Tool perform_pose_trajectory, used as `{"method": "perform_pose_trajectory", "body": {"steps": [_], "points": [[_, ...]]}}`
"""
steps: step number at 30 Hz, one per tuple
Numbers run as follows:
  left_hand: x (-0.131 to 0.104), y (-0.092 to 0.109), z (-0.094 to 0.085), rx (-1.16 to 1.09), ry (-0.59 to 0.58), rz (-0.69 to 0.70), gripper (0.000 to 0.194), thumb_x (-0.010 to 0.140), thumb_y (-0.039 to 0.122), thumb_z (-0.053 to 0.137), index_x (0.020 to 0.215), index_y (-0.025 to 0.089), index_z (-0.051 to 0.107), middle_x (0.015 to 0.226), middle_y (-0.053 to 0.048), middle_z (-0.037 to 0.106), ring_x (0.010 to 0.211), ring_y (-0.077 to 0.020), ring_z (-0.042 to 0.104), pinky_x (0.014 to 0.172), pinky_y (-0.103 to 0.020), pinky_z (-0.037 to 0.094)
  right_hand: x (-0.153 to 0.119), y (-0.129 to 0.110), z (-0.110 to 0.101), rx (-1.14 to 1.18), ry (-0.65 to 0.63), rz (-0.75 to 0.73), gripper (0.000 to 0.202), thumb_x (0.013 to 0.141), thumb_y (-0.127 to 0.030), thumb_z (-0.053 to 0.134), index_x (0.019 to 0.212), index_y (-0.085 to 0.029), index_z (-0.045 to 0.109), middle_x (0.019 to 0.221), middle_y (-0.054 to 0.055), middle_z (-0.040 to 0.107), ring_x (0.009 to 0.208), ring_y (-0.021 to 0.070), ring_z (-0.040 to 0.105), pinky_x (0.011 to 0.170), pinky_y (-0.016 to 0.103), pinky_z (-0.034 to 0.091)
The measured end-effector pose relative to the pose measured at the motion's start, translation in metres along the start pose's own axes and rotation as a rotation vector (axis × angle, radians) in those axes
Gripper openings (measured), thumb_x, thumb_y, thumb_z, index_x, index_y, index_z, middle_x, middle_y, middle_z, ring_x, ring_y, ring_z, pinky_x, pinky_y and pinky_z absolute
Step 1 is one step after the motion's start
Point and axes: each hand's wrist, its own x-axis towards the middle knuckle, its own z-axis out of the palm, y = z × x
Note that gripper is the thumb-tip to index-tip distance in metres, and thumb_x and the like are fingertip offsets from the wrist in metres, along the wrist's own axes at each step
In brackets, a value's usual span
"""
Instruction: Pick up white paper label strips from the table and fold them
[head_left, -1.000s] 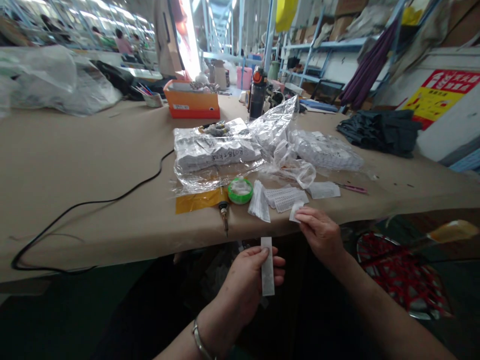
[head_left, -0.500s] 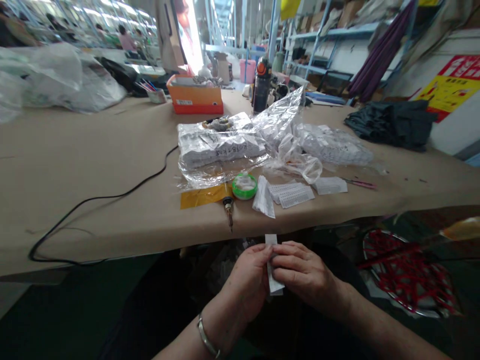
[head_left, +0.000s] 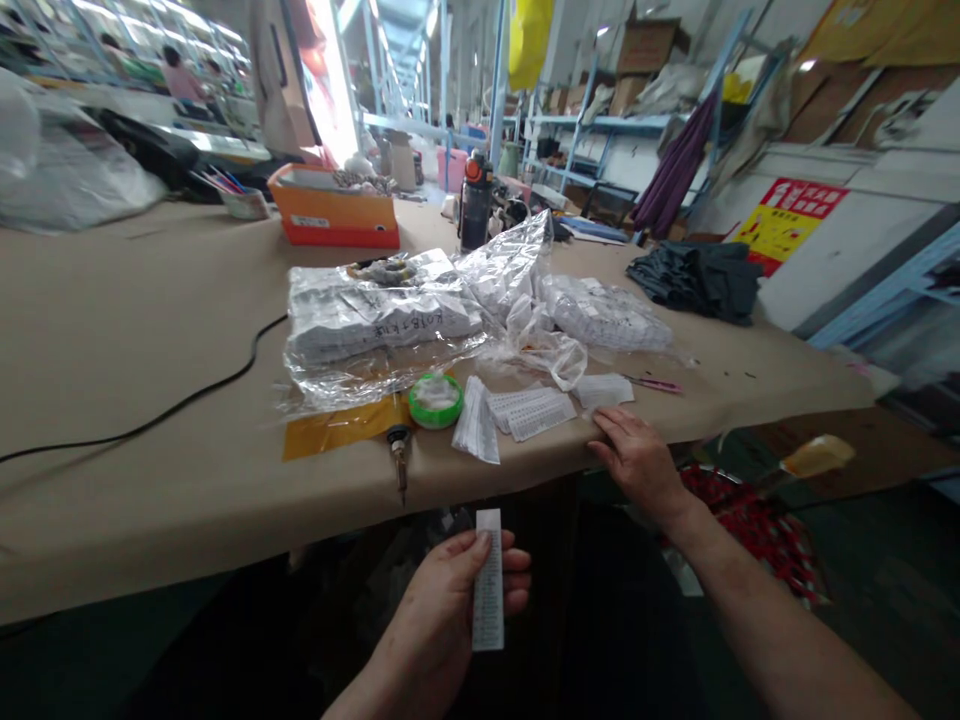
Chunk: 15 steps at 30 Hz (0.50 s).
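My left hand [head_left: 457, 590] holds a narrow printed white label [head_left: 489, 590] upright below the table's edge, thumb on its face. My right hand [head_left: 637, 455] reaches over the table edge, its fingers apart, fingertips close to a small stack of white labels [head_left: 606, 390]; whether they touch it is unclear. Left of that stack lie fanned printed labels [head_left: 532, 412] and a folded bundle of white strips [head_left: 475, 422]. A green round tin [head_left: 436, 400] with white material sits beside a soldering-iron-like tool [head_left: 400, 458], whose metal tip points over the table's front edge.
Plastic-wrapped white bundles [head_left: 382, 310] lie mid-table, with a clear bag [head_left: 544, 345] beside them. Behind stand an orange box [head_left: 334, 215] and a dark bottle [head_left: 475, 205]. Pink scissors [head_left: 656, 384] lie right. A black cord [head_left: 187, 400] crosses the left side. Red strips [head_left: 765, 530] fill a basket below right.
My right hand has left the label in my left hand and moved up and right to the table labels. The camera view has turned to the right.
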Motion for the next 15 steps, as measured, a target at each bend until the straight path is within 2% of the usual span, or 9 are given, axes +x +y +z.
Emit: {"method": "perform_pose_trajectory", "body": {"steps": [3, 6, 8, 10, 11, 12, 15], "points": [[-0.002, 0.001, -0.001, 0.007, -0.003, 0.003, 0.013, 0.081, 0.020, 0.062, 0.087, 0.009, 0.060, 0.072, -0.011, 0.071, 0.058, -0.0169, 0.068, 0.057, -0.028, 0.056, -0.006, 0.004, -0.004, 0.141, 0.094, 0.005, 0.021, 0.091, -0.031, 0.049, 0.097, -0.019, 0.065, 0.104, 0.011, 0.068, 0.102, 0.0246, 0.061, 0.092, 0.041, 0.047], [-0.006, 0.002, 0.000, 0.004, -0.010, -0.006, 0.013, 0.082, 0.020, 0.060, 0.088, 0.008, 0.060, 0.073, -0.012, 0.070, 0.058, -0.0165, 0.067, 0.058, -0.028, 0.056, -0.008, -0.004, -0.011, 0.188, 0.168, 0.054, 0.016, 0.091, -0.026, 0.048, 0.090, -0.020, 0.062, 0.094, 0.009, 0.069, 0.092, 0.0213, 0.065, 0.085, 0.038, 0.051], [-0.009, 0.002, 0.000, -0.009, -0.026, -0.014, 0.013, 0.083, 0.021, 0.059, 0.088, 0.008, 0.060, 0.074, -0.012, 0.070, 0.058, -0.0162, 0.066, 0.058, -0.028, 0.055, -0.010, -0.026, -0.017, 0.251, 0.239, 0.102, 0.011, 0.091, -0.023, 0.048, 0.091, -0.020, 0.059, 0.095, 0.009, 0.068, 0.093, 0.0208, 0.065, 0.086, 0.038, 0.051], [-0.011, 0.002, 0.001, -0.032, -0.050, -0.024, 0.014, 0.084, 0.022, 0.058, 0.088, 0.008, 0.061, 0.074, -0.012, 0.070, 0.057, -0.0160, 0.066, 0.058, -0.028, 0.054, -0.015, -0.061, -0.023, 0.385, 0.273, 0.093, 0.008, 0.089, -0.018, 0.050, 0.092, -0.021, 0.057, 0.102, 0.009, 0.066, 0.102, 0.0216, 0.062, 0.092, 0.041, 0.048], [-0.012, 0.002, 0.001, -0.051, -0.067, -0.024, 0.015, 0.084, 0.022, 0.058, 0.087, 0.008, 0.062, 0.073, -0.012, 0.070, 0.056, -0.0156, 0.065, 0.058, -0.028, 0.054, -0.018, -0.080, -0.025, 0.483, 0.240, 0.038, 0.010, 0.088, -0.014, 0.051, 0.093, -0.021, 0.056, 0.105, 0.009, 0.066, 0.106, 0.0220, 0.060, 0.094, 0.043, 0.047], [-0.012, 0.002, 0.001, -0.077, -0.084, -0.014, 0.015, 0.083, 0.021, 0.058, 0.086, 0.008, 0.063, 0.072, -0.011, 0.069, 0.055, -0.0146, 0.064, 0.057, -0.027, 0.053, -0.022, -0.099, -0.027, 0.554, 0.193, -0.079, 0.013, 0.086, -0.012, 0.051, 0.093, -0.021, 0.055, 0.105, 0.008, 0.066, 0.109, 0.0226, 0.059, 0.094, 0.044, 0.047], [-0.011, 0.000, -0.002, -0.174, -0.102, 0.075, 0.011, 0.079, 0.017, 0.062, 0.079, 0.007, 0.065, 0.066, -0.007, 0.066, 0.051, -0.0101, 0.058, 0.052, -0.020, 0.047, -0.033, -0.145, -0.023, 0.597, 0.060, -0.392, 0.013, 0.085, -0.009, 0.051, 0.091, -0.018, 0.057, 0.102, 0.009, 0.068, 0.111, 0.0238, 0.058, 0.096, 0.047, 0.045]]}}
